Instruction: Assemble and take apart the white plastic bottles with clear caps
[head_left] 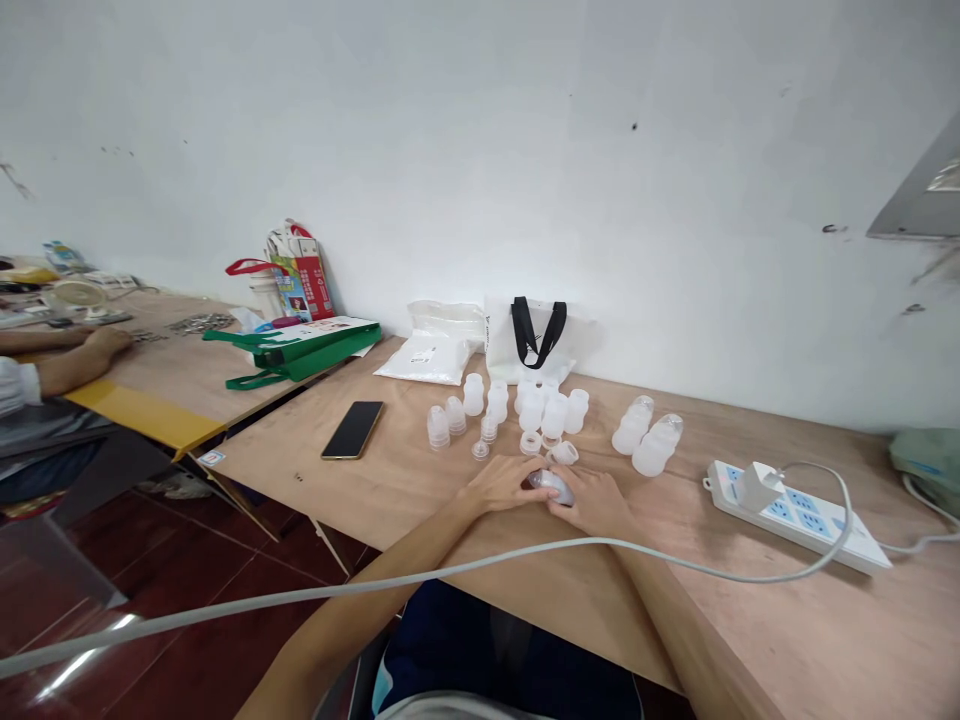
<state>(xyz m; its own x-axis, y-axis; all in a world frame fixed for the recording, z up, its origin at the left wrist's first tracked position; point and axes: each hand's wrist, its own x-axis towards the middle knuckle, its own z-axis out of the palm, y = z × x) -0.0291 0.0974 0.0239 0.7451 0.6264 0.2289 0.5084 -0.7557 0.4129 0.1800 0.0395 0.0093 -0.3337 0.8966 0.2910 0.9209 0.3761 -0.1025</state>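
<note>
Both of my hands meet over the table's front part, around a small translucent plastic bottle lying on its side. My left hand closes on its left end, and my right hand grips it from the right. The fingers hide much of its shape. Just beyond the hands lie white rings and a tilted white piece. Behind them stand several frosted bottle bodies. Clear domed caps and small clear parts are to the left. Two capped bottles lean at the right.
A phone lies left of the parts. White bags rest against the wall. At right is a power strip with a plugged charger; its cable crosses in front of my arms. Another person's hand rests on the left-hand table.
</note>
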